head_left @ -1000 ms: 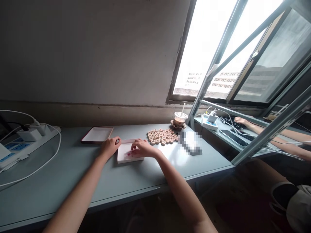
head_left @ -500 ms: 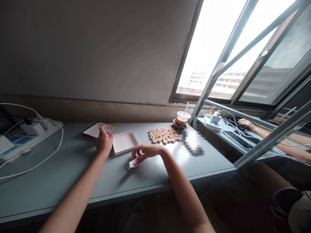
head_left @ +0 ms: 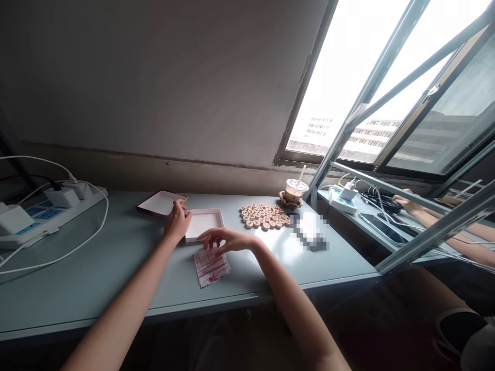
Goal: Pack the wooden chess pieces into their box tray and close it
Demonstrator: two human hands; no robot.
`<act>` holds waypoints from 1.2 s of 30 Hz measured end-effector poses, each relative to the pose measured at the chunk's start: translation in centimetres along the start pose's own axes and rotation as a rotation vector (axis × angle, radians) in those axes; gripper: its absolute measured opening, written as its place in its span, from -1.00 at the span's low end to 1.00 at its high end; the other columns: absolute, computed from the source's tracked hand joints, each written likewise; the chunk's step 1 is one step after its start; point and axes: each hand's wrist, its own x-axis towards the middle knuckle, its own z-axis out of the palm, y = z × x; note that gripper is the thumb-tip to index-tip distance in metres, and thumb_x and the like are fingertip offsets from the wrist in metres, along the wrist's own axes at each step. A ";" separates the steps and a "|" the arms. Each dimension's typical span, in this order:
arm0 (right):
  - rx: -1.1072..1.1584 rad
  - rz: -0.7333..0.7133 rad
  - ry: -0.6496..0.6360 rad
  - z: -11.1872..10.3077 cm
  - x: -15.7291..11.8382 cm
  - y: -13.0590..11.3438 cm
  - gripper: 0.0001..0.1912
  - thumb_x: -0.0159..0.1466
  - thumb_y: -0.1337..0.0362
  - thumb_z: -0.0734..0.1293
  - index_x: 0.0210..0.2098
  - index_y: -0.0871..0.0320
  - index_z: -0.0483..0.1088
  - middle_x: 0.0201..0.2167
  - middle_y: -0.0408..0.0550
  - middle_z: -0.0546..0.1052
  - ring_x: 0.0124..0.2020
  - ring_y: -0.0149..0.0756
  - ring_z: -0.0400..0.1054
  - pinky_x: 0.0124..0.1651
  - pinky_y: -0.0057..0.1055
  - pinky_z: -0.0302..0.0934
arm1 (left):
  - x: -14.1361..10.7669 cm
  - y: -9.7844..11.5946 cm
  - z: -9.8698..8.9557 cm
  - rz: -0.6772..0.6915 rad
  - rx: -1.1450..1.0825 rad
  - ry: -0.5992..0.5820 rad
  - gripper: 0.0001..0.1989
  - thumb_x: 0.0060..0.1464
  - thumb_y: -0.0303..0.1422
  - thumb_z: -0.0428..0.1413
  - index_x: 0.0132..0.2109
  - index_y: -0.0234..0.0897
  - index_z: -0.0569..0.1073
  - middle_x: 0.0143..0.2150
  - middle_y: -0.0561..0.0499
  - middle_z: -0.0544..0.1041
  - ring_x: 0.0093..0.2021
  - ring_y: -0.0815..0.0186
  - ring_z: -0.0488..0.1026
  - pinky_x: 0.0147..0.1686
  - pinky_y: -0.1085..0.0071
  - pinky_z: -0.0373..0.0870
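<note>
A folded thin sheet [head_left: 212, 269] with red lines and a red printed character lies on the desk near its front edge. Over its far side hovers my right hand [head_left: 226, 241], fingers apart and drooping; fingertip contact with the sheet is unclear. Just behind it is a shallow white box [head_left: 204, 219] with nothing in it. At that box's left edge rests my left hand [head_left: 178, 222], its fingers loosely bent and apart, gripping nothing visible. A dark-rimmed box lid [head_left: 154, 202] with a pale inside lies behind my left hand, partly covered by it.
Round wooden xiangqi pieces [head_left: 265, 216] are grouped right of the box. Behind them stands a lidded drink cup [head_left: 296, 189] with a straw. A power strip [head_left: 50, 211] with cables occupies the left. Another person's hand [head_left: 408, 202] is beyond the metal frame [head_left: 344, 136].
The sheet, earlier bunched in my right hand, now lies flatter on the desk, and my right fingers have loosened. My left hand has shifted right, closer to the box. The view has moved slightly.
</note>
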 end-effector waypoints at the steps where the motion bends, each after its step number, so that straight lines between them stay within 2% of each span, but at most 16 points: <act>1: -0.008 -0.023 0.023 0.2 0.1 -0.1 -0.41 0.12 0.32 0.40 0.13 0.07 0.23 -0.12 -0.06 0.44 -0.12 -0.37 0.30 -0.03 -0.43 0.19 | 0.0 -0.1 0.2 0.014 -0.023 -0.026 -0.64 0.03 -0.37 -0.02 -0.01 -0.28 0.14 -0.13 -0.11 0.45 -0.18 0.14 0.46 -0.20 0.25 0.36; 5: -0.166 -0.084 0.019 1.1 0.5 -0.9 -0.40 0.08 0.39 0.40 0.10 0.02 0.27 0.10 -0.05 0.31 0.14 -0.28 0.14 0.17 -0.37 0.03 | 0.3 -0.5 0.8 -0.001 -0.227 -0.095 -0.64 0.05 -0.30 -0.01 0.00 -0.27 0.13 -0.08 -0.11 0.43 -0.24 0.22 0.45 -0.12 0.21 0.35; 9: -0.302 -0.074 -0.031 1.5 0.6 -1.4 -0.36 0.06 0.44 0.40 0.12 0.01 0.25 0.13 -0.06 0.27 0.16 -0.28 0.10 0.20 -0.36 0.00 | 0.6 -0.7 0.8 -0.005 -0.377 -0.018 -0.72 0.07 -0.26 -0.05 -0.07 -0.23 0.20 0.03 -0.12 0.36 -0.17 0.25 0.43 -0.11 0.23 0.36; 14: -0.464 0.040 -0.012 0.9 -0.2 -1.3 -0.24 0.02 0.39 0.45 0.17 -0.07 0.17 0.18 -0.04 0.18 0.20 -0.18 0.00 0.20 -0.24 -0.05 | 0.2 0.3 0.2 0.143 -0.268 0.017 -0.75 0.07 -0.28 -0.05 -0.10 -0.23 0.29 0.00 -0.11 0.35 -0.08 0.20 0.38 -0.08 0.22 0.35; 17: -0.458 0.114 0.012 0.4 -0.7 -1.0 -0.17 0.00 0.35 0.47 0.21 -0.05 0.12 0.10 0.01 0.25 0.12 -0.20 0.10 0.13 -0.28 0.05 | -0.1 0.7 0.1 0.210 -0.178 0.006 -0.73 0.06 -0.31 -0.06 -0.08 -0.24 0.30 0.05 -0.11 0.33 0.06 0.16 0.31 0.05 0.19 0.26; 19: -0.408 0.162 0.026 0.3 -0.8 -0.7 -0.16 -0.01 0.37 0.48 0.21 -0.01 0.11 0.04 0.03 0.30 0.00 -0.27 0.21 0.02 -0.36 0.14 | -0.2 0.6 0.2 0.211 -0.127 -0.080 -0.70 0.03 -0.32 -0.04 -0.06 -0.26 0.31 0.14 -0.12 0.28 0.16 0.13 0.22 0.12 0.17 0.20; 22: -0.373 0.224 0.015 0.3 -0.6 -0.2 -0.18 -0.02 0.36 0.48 0.19 0.03 0.15 -0.07 0.00 0.38 -0.15 -0.34 0.28 -0.10 -0.44 0.18 | -0.4 0.3 0.5 0.187 -0.101 -0.295 -0.66 0.03 -0.32 -0.05 -0.02 -0.25 0.33 0.24 -0.09 0.18 0.24 0.13 0.12 0.19 0.16 0.12; 25: -0.429 0.256 -0.028 0.2 -0.4 -0.2 -0.29 -0.03 0.27 0.50 0.10 0.09 0.27 -0.20 -0.05 0.44 -0.22 -0.33 0.28 -0.20 -0.46 0.17 | -0.5 0.0 0.7 0.191 -0.138 -0.379 -0.59 0.07 -0.28 -0.11 0.07 -0.24 0.30 0.30 -0.06 0.10 0.27 0.16 0.07 0.21 0.18 0.09; 27: -0.447 0.252 -0.047 0.0 -0.4 -0.6 -0.50 0.02 0.23 0.47 -0.05 0.15 0.38 -0.30 -0.09 0.45 -0.30 -0.36 0.26 -0.28 -0.47 0.14 | -0.6 0.0 0.8 0.199 -0.165 -0.398 -0.56 0.08 -0.26 -0.11 0.09 -0.25 0.29 0.31 -0.05 0.08 0.29 0.17 0.02 0.23 0.19 0.06; 29: -0.401 0.206 -0.037 -0.3 -0.7 -1.2 -0.72 0.10 0.22 0.41 -0.21 0.19 0.43 -0.38 -0.13 0.44 -0.35 -0.39 0.24 -0.30 -0.48 0.13 | -0.6 -0.1 1.0 0.201 -0.173 -0.417 -0.59 0.07 -0.27 -0.11 0.04 -0.25 0.35 0.29 -0.04 0.13 0.31 0.16 -0.03 0.24 0.17 0.02; 32: -0.253 0.112 0.093 -0.7 -1.1 -2.2 -0.81 0.19 0.19 0.32 -0.27 0.18 0.40 -0.36 -0.14 0.43 -0.30 -0.39 0.26 -0.24 -0.48 0.15 | -0.8 0.2 1.2 0.227 -0.191 -0.445 -0.64 0.07 -0.27 -0.11 -0.06 -0.25 0.43 0.26 -0.05 0.19 0.33 0.14 -0.08 0.25 0.12 -0.02; 34: -0.181 0.084 0.269 -1.0 -1.2 -2.4 -0.78 0.24 0.15 0.27 -0.22 0.17 0.36 -0.27 -0.11 0.43 -0.23 -0.36 0.28 -0.19 -0.48 0.17 | -1.1 0.8 1.1 0.248 -0.221 -0.494 -0.61 0.04 -0.23 -0.05 -0.02 -0.24 0.42 0.27 -0.06 0.18 0.32 0.11 -0.06 0.24 0.11 -0.01; 36: -0.205 0.115 0.478 -1.3 -1.3 -1.9 -0.75 0.27 0.12 0.22 -0.20 0.17 0.34 -0.23 -0.07 0.43 -0.20 -0.34 0.29 -0.16 -0.45 0.17 | -1.4 1.6 0.7 0.256 -0.259 -0.557 -0.54 0.00 -0.20 0.01 0.06 -0.23 0.37 0.25 -0.10 0.21 0.28 0.08 0.05 0.21 0.12 0.06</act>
